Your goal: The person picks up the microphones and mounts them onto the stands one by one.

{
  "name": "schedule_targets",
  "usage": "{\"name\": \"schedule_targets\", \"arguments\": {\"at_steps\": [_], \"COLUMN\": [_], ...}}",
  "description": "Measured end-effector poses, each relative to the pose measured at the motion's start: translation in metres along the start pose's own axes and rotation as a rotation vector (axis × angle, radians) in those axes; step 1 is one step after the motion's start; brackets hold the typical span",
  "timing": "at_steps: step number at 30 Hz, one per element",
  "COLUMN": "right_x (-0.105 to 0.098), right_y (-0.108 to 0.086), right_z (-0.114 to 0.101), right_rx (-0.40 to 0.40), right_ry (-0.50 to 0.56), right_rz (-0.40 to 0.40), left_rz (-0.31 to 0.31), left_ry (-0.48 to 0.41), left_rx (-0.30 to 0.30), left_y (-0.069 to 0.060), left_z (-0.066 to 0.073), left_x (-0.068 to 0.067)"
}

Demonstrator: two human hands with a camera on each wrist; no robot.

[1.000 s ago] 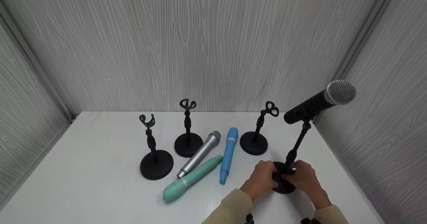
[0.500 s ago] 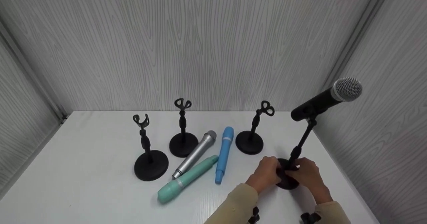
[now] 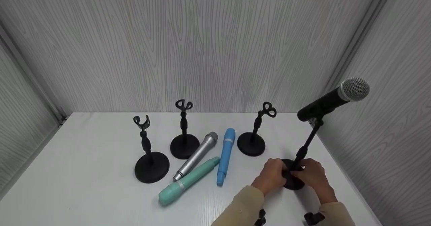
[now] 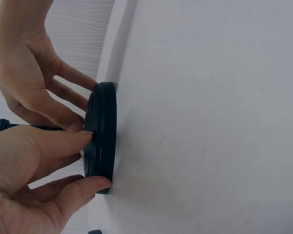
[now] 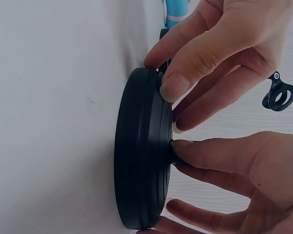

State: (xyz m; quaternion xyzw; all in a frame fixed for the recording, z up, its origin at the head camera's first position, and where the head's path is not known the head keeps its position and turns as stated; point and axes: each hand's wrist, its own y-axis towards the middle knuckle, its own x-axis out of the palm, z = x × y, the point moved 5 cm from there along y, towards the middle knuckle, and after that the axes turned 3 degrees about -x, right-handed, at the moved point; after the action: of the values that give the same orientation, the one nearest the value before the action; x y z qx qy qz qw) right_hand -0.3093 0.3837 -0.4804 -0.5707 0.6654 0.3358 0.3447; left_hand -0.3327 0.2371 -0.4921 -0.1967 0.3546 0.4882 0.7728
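Observation:
A black microphone (image 3: 325,103) with a silver mesh head sits tilted in the clip of a black desk microphone stand (image 3: 303,150) at the right of the table. My left hand (image 3: 272,173) grips the left edge of its round base (image 4: 106,141), seen up close in the left wrist view. On the other side, my right hand (image 3: 313,175) pinches the foot of the pole, with fingers also at the base rim in the right wrist view. The base stands flat on the white table (image 3: 101,199). Parts of the pole's foot are hidden behind fingers.
Three more black stands, with bare clips, stand to the left: far-left stand (image 3: 152,168), middle stand (image 3: 184,147) and right stand (image 3: 251,145). Silver (image 3: 197,157), green (image 3: 188,182) and blue microphones (image 3: 226,157) lie among them. Grey wood-grain panels (image 3: 208,51) enclose the table.
Both hands have slid the stand with its black microphone a little to the right and away from me. The head view has shifted slightly; the other stands and microphones stay put.

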Motion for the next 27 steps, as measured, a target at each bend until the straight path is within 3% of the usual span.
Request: {"name": "schedule_targets", "arguments": {"at_steps": [7,13,16,20,23,27], "right_x": [0.002,-0.006,-0.011,-0.014,-0.011,-0.005], "right_y": [-0.004,-0.009,-0.016,-0.026,-0.032,-0.036], "right_z": [-0.002,-0.010,-0.019,-0.036,-0.050,-0.066], "right_rx": [-0.029,-0.054,-0.052,-0.084,-0.128,-0.186], "right_ry": [-0.013,-0.114,-0.156,-0.158,-0.133,-0.099], "right_rz": [-0.010,-0.065,-0.135,-0.219,-0.240,-0.242], "left_rz": [-0.011,-0.004,0.023,0.115,0.197,0.262], "left_ry": [0.027,0.057,0.071,0.131,0.159,0.152], "left_rx": [0.008,0.025,-0.005,-0.006,0.011,-0.015], "left_y": [-0.006,-0.013,-0.019,-0.028,-0.032,-0.035], "left_z": [-0.001,-0.001,-0.006,-0.016,-0.025,-0.041], "left_x": [0.000,-0.016,-0.029,-0.055,-0.077,-0.102]}}
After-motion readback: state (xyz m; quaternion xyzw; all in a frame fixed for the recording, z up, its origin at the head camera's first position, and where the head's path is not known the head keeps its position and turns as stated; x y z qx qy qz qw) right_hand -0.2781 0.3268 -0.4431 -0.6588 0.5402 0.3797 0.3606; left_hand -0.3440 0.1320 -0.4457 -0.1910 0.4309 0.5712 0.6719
